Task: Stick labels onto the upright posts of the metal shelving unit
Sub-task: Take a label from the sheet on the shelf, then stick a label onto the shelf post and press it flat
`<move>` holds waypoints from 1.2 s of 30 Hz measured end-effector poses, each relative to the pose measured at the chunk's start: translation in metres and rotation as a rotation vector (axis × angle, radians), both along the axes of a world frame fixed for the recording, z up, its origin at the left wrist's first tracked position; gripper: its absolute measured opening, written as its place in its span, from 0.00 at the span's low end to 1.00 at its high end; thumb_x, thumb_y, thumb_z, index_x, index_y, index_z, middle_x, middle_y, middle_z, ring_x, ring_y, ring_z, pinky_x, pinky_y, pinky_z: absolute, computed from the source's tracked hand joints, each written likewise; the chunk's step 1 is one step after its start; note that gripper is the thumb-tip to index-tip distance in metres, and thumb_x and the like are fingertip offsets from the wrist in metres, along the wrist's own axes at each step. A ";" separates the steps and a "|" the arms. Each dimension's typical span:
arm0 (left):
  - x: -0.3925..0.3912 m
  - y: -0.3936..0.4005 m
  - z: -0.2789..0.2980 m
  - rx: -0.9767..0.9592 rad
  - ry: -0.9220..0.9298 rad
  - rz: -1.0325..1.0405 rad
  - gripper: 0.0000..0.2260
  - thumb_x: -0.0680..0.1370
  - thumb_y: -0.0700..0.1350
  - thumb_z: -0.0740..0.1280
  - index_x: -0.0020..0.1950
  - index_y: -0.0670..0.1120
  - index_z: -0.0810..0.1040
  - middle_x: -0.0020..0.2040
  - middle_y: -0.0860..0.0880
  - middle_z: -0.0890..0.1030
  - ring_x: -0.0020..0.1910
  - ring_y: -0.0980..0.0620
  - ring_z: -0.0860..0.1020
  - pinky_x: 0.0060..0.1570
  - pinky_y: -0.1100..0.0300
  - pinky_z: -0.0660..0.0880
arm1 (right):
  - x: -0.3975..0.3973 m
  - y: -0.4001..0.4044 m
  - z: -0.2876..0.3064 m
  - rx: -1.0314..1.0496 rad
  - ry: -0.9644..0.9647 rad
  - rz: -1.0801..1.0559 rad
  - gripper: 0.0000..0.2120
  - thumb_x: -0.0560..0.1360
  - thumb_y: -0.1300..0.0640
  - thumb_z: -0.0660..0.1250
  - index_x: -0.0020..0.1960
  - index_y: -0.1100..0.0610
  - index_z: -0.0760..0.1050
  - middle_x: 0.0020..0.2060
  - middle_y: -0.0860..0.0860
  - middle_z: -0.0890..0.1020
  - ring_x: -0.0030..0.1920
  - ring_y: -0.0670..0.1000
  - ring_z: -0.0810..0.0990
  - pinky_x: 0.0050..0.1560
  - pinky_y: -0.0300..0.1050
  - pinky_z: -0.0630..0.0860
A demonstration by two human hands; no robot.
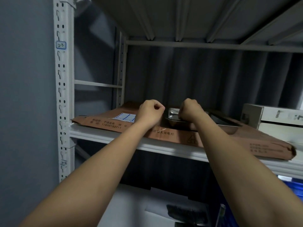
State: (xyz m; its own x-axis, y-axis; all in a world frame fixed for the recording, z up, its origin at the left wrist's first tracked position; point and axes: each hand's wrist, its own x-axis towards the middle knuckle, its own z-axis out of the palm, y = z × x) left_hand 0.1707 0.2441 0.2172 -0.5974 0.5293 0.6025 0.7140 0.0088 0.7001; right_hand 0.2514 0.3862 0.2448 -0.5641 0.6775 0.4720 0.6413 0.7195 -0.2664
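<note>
**A:** Front post on the far left, off-white, full of keyhole slots and paired round holes top to bottom. One label already stuck up high on it: small, white, blue rounded border, handwritten, looks like "2-3" but too blurry to swear by. Another scrap of something with writing lower down the same post, unreadable.

**B:** And the label sheet?

**A:** Label sheet lying flat on the brown cardboard box, left part of the shelf. White with rows of blue-bordered blanks, right corner hidden behind the left wrist.

**B:** Hands?

**A:** Both out over the box, well apart from the post. Left hand just beside the sheet, fingers curled in, thumb and forefinger tips pressed together like a pinch. Maybe a peeled label in there, honestly can't tell, nothing visible between them. Right hand curled too, knuckles toward the camera, fingertips down at the rim of a shiny metal tray sitting on the box. Gripping it or only touching, can't say from this angle.

**B:** Anything else on there?

**A:** White carton at the right end. Rear post at the back, same holes. Grey wall left of the unit.
</note>
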 end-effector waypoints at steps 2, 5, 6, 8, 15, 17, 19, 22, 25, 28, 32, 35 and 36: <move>0.001 -0.004 0.001 0.002 -0.002 0.001 0.06 0.78 0.45 0.65 0.43 0.52 0.78 0.53 0.52 0.81 0.54 0.54 0.76 0.49 0.61 0.70 | 0.000 -0.002 0.000 0.000 0.016 0.014 0.09 0.75 0.63 0.67 0.55 0.62 0.80 0.54 0.58 0.80 0.54 0.59 0.79 0.55 0.50 0.77; 0.000 -0.014 -0.001 0.019 0.020 0.013 0.05 0.78 0.46 0.65 0.43 0.52 0.78 0.52 0.53 0.80 0.52 0.55 0.76 0.49 0.61 0.70 | 0.002 -0.018 0.000 0.037 0.126 0.054 0.08 0.75 0.57 0.70 0.51 0.60 0.80 0.49 0.57 0.82 0.51 0.58 0.80 0.51 0.49 0.77; 0.000 -0.020 -0.002 0.029 0.026 0.018 0.05 0.78 0.46 0.64 0.44 0.52 0.78 0.51 0.53 0.81 0.49 0.56 0.76 0.49 0.60 0.70 | 0.002 -0.026 -0.001 0.063 0.173 0.102 0.06 0.75 0.59 0.69 0.51 0.59 0.81 0.49 0.56 0.82 0.51 0.57 0.80 0.51 0.49 0.77; -0.004 -0.034 -0.006 0.076 0.006 0.022 0.06 0.79 0.46 0.63 0.45 0.52 0.78 0.44 0.54 0.82 0.40 0.59 0.77 0.45 0.59 0.74 | -0.002 -0.050 -0.008 0.120 0.285 0.249 0.07 0.75 0.62 0.68 0.52 0.56 0.82 0.48 0.54 0.83 0.50 0.54 0.80 0.52 0.46 0.76; -0.048 -0.122 -0.058 0.361 -0.031 0.241 0.05 0.79 0.41 0.61 0.50 0.49 0.76 0.38 0.55 0.78 0.36 0.60 0.75 0.38 0.68 0.71 | -0.043 -0.153 -0.088 0.196 0.682 0.635 0.04 0.72 0.65 0.70 0.46 0.60 0.81 0.41 0.53 0.82 0.42 0.47 0.79 0.47 0.36 0.74; -0.070 -0.149 -0.081 0.391 -0.033 0.334 0.06 0.78 0.39 0.62 0.50 0.49 0.76 0.43 0.51 0.78 0.38 0.58 0.74 0.40 0.70 0.71 | -0.065 -0.175 -0.116 0.150 0.680 0.709 0.03 0.71 0.66 0.71 0.45 0.61 0.81 0.40 0.53 0.82 0.42 0.45 0.77 0.46 0.29 0.70; -0.089 -0.175 -0.104 0.379 -0.066 0.406 0.06 0.78 0.39 0.62 0.50 0.49 0.75 0.47 0.47 0.78 0.37 0.60 0.73 0.38 0.77 0.68 | -0.086 -0.196 -0.141 0.053 0.626 0.763 0.02 0.72 0.62 0.72 0.44 0.60 0.81 0.39 0.50 0.81 0.40 0.44 0.76 0.44 0.29 0.69; -0.115 -0.206 -0.135 0.328 -0.130 0.467 0.04 0.78 0.40 0.62 0.48 0.49 0.75 0.46 0.48 0.79 0.36 0.63 0.73 0.37 0.78 0.67 | -0.122 -0.219 -0.177 -0.080 0.528 0.806 0.05 0.74 0.61 0.70 0.50 0.59 0.81 0.44 0.52 0.82 0.44 0.46 0.78 0.48 0.35 0.73; -0.138 -0.225 -0.162 0.279 -0.147 0.512 0.04 0.79 0.40 0.63 0.47 0.47 0.76 0.45 0.47 0.79 0.38 0.57 0.74 0.36 0.76 0.67 | -0.154 -0.235 -0.209 -0.219 0.470 0.782 0.10 0.75 0.61 0.69 0.56 0.59 0.80 0.48 0.55 0.82 0.45 0.48 0.79 0.49 0.36 0.74; -0.159 -0.230 -0.194 0.236 -0.172 0.526 0.04 0.79 0.40 0.63 0.48 0.45 0.77 0.44 0.47 0.80 0.40 0.54 0.75 0.38 0.73 0.67 | -0.186 -0.239 -0.240 -0.402 0.467 0.743 0.13 0.75 0.63 0.68 0.59 0.60 0.78 0.50 0.55 0.81 0.48 0.49 0.79 0.55 0.45 0.77; -0.182 -0.226 -0.235 0.163 -0.229 0.494 0.05 0.80 0.41 0.63 0.49 0.45 0.78 0.41 0.52 0.79 0.37 0.64 0.75 0.37 0.77 0.68 | -0.222 -0.242 -0.269 -0.505 0.463 0.724 0.18 0.75 0.63 0.67 0.65 0.59 0.72 0.53 0.54 0.79 0.54 0.51 0.78 0.58 0.46 0.75; -0.197 -0.218 -0.255 0.161 -0.226 0.454 0.05 0.79 0.39 0.63 0.49 0.46 0.77 0.40 0.55 0.78 0.36 0.71 0.75 0.39 0.79 0.68 | -0.244 -0.241 -0.282 -0.595 0.520 0.715 0.20 0.76 0.63 0.65 0.67 0.57 0.69 0.54 0.51 0.78 0.53 0.48 0.77 0.56 0.40 0.74; -0.201 -0.216 -0.260 0.158 -0.225 0.444 0.06 0.79 0.38 0.62 0.49 0.46 0.77 0.40 0.56 0.78 0.37 0.72 0.75 0.40 0.79 0.69 | -0.250 -0.239 -0.285 -0.640 0.565 0.705 0.20 0.76 0.62 0.65 0.68 0.56 0.69 0.55 0.52 0.77 0.53 0.47 0.77 0.56 0.38 0.74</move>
State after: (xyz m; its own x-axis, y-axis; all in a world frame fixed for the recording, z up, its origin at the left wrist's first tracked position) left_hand -0.0298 0.0283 -0.0427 -0.8677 0.1085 0.4851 0.4968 0.1585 0.8532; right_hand 0.0016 0.1472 -0.0401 -0.7335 0.5001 0.4603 -0.1888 0.5007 -0.8448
